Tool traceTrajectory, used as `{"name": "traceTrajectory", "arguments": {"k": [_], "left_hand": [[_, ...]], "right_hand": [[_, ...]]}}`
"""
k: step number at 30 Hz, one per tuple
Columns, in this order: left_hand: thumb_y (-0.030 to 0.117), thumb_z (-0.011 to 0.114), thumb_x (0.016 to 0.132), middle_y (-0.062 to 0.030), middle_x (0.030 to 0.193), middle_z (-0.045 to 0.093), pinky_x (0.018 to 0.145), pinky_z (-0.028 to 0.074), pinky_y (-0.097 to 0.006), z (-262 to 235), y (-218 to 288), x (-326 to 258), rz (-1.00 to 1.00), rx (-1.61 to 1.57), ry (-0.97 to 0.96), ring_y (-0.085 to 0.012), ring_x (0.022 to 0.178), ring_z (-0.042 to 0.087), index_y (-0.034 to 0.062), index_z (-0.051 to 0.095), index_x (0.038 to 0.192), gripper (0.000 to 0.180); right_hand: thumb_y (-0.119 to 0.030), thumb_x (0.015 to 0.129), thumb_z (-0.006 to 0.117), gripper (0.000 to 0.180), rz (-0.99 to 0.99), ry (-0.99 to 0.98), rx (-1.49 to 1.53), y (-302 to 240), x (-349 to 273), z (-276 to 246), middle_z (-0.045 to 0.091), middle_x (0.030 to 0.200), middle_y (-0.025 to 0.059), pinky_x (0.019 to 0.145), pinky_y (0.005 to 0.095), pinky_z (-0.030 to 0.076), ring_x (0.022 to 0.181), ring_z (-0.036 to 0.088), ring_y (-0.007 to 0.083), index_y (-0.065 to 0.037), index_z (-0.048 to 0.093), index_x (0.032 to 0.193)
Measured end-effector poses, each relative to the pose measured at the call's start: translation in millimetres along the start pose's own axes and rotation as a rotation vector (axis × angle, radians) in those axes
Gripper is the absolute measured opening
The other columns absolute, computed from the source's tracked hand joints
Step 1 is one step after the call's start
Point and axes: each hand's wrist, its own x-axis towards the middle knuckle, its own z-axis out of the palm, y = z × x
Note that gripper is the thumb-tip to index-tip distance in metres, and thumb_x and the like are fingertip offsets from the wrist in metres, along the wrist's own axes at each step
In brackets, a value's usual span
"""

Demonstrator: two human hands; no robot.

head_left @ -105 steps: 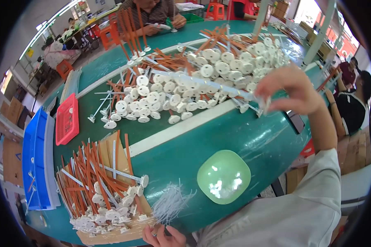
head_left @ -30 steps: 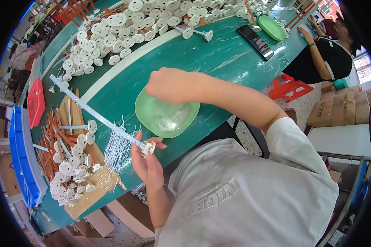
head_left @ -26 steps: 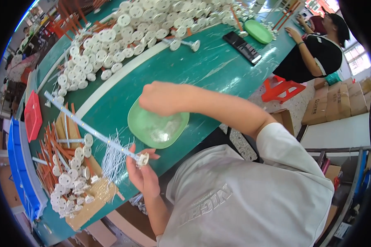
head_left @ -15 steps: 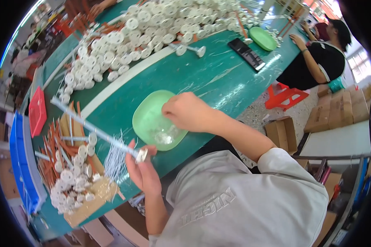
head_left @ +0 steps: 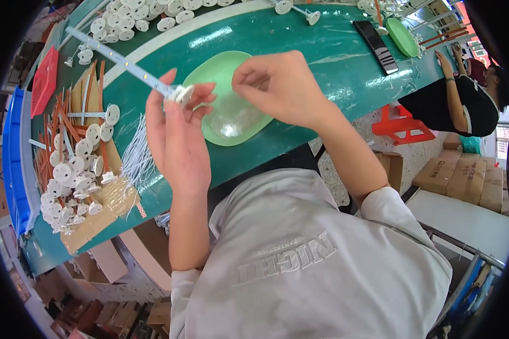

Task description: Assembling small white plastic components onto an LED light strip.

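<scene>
My left hand [head_left: 178, 147] grips a slim LED strip [head_left: 116, 59] by its near end, where a white round plastic cap [head_left: 182, 94] sits between thumb and fingers. The strip slants up to the far left, its small yellow chips facing up. Over the right rim of a light green dish [head_left: 209, 70], my right hand [head_left: 288, 90] is closed in a pinch; whatever it holds is too small to make out. Small shiny clear bits [head_left: 231, 130] lie in the dish. A bundle of thin white wires [head_left: 137, 155] rests beside my left hand.
Strips with white round caps [head_left: 68, 175] lie piled on cardboard at left, by a red basket [head_left: 44, 82] and a blue tray [head_left: 17, 164]. More white caps [head_left: 136, 11] are heaped at the back. A phone [head_left: 376, 48] lies far right, near a seated co-worker [head_left: 464, 101].
My right hand has come up out of the dish, still pinched. My left hand has risen beside the dish with the LED strip. The whole view has shifted, so the table sits higher in it.
</scene>
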Motion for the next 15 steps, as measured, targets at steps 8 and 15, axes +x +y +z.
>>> {"name": "traceTrajectory", "arguments": {"k": [8, 15], "left_hand": [[0.03, 0.04, 0.104, -0.0224, 0.112, 0.063, 0.097, 0.041, -0.039, 21, -14, 25, 0.018, -0.147, 0.019, -0.0283, 0.107, 0.06, -0.0006, 0.042, 0.133, 0.042], [0.034, 0.036, 0.105, -0.0249, 0.117, 0.061, 0.098, 0.041, -0.04, 19, -19, 28, -0.016, -0.234, -0.005, -0.0297, 0.113, 0.057, -0.0003, 0.042, 0.134, 0.045]], "right_hand": [[-0.01, 0.081, 0.069, 0.012, -0.062, -0.002, -0.095, -7, 2, 0, 0.071, 0.075, 0.0125, 0.062, 0.0282, 0.054, 0.066, 0.069, 0.0188, -0.001, 0.072, 0.088], [-0.009, 0.072, 0.073, 0.013, -0.339, 0.246, -0.29, 2, -3, 12, 0.071, 0.087, 0.0074, 0.063, 0.0311, 0.051, 0.075, 0.064, 0.0238, -0.005, 0.071, 0.085]]}}
